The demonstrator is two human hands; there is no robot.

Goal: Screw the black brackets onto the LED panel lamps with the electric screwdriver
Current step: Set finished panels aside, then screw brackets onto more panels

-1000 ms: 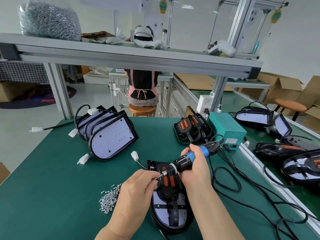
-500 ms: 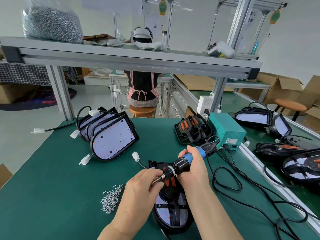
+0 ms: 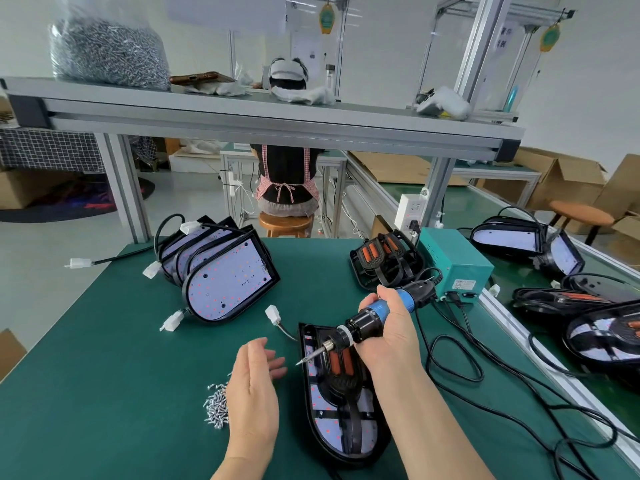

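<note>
Gripping the electric screwdriver (image 3: 363,327), the right hand (image 3: 389,337) is hovering over the black bracket (image 3: 346,384) on the LED panel lamp (image 3: 322,427); at nine o'clock the relaxed, empty left hand (image 3: 254,386) is hanging above the screws (image 3: 216,408), probably needing one next

Right hand (image 3: 388,336) grips the electric screwdriver (image 3: 375,318) above the lamp (image 3: 341,403); left hand (image 3: 254,386) hovers over screws (image 3: 216,405).

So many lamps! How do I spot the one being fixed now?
Start at the green table. Near its front edge, one lamp lies flat by the right hand. Unlike the leaning stack behind, it wears a black bracket with orange strips, right under the screwdriver.
</note>
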